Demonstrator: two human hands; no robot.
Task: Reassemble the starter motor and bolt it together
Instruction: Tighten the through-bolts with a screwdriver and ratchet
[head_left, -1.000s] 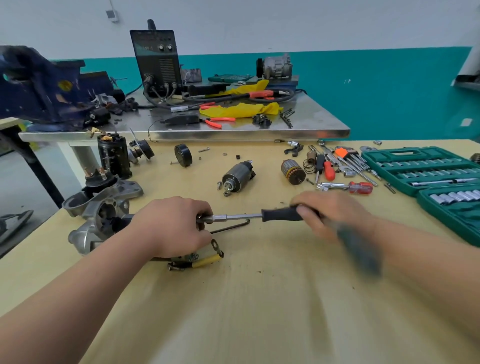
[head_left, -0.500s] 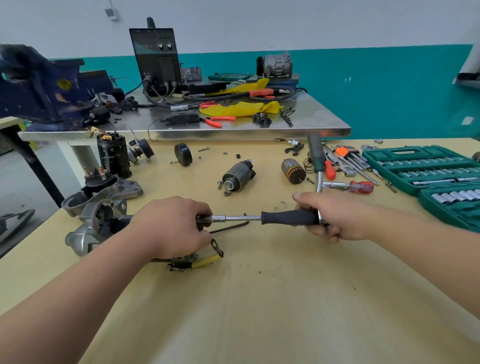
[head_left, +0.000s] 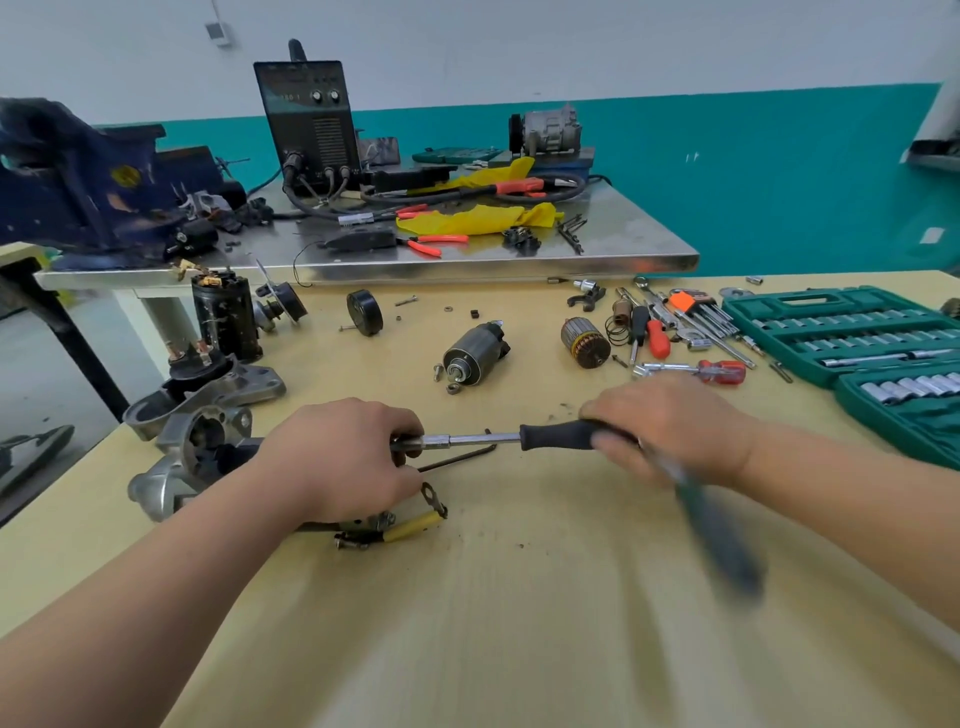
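My right grip (head_left: 670, 426) is clamped round the black handle of the wrench (head_left: 561, 435), fingers curled over its far end. The cranked arm below my wrist shows only as a blur, so I take it to be mid-swing. The steel shaft runs level to the left into my left grip (head_left: 343, 457). That grip is curled tight over the back end of the starter motor (head_left: 192, 457) and hides both socket and bolt head, so I cannot tell how far the bolt is home.

The motor lies on its side near the left edge of the table (head_left: 519, 623), its grey nose sticking out past my wrist. A yellow-sleeved cable (head_left: 410, 530) lies just under my hand, and a thin dark rod (head_left: 457, 458) lies just below the shaft.

I judge this to be the bolting step: running a long bolt down through the body. Next I must keep the shaft in line with the bolt, feel for it seating, then snug it without cocking the end cover. The rod may be the second bolt.

Further out, a black cylinder (head_left: 472, 353) and a copper-wound rotor (head_left: 584, 343) sit loose at mid-table, with the green socket case (head_left: 808, 300) at the right.
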